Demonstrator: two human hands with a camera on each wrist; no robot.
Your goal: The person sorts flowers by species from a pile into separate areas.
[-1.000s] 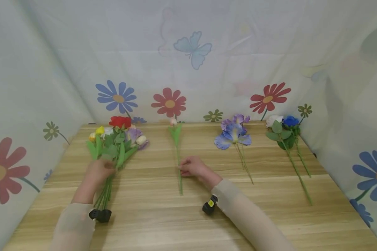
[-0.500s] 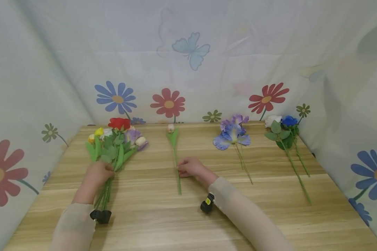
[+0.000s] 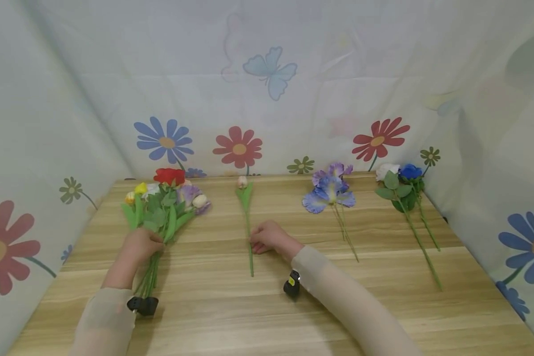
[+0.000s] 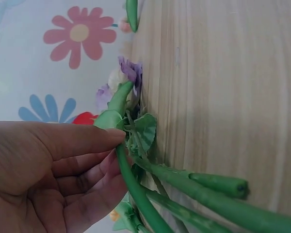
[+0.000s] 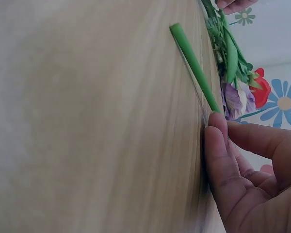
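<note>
On the left of the table, a bunch of artificial flowers lies with red, yellow, white and purple blooms. My left hand is at its stems. In the left wrist view, the thumb and fingers of that hand pinch a green stem just below its leaves. A single pale pink tulip lies in the middle, bloom toward the back. My right hand pinches its stem below the leaves. The right wrist view has the stem's cut end sticking out past the fingertips, close over the table.
Right of the middle lie purple and blue irises. Farther right are a white rose and a blue rose with long stems. A flower-printed curtain hangs behind the wooden table and along both sides.
My right hand has shifted slightly left with the tulip, whose stem end has moved left too. My left hand has stayed at the bunch's stems.
</note>
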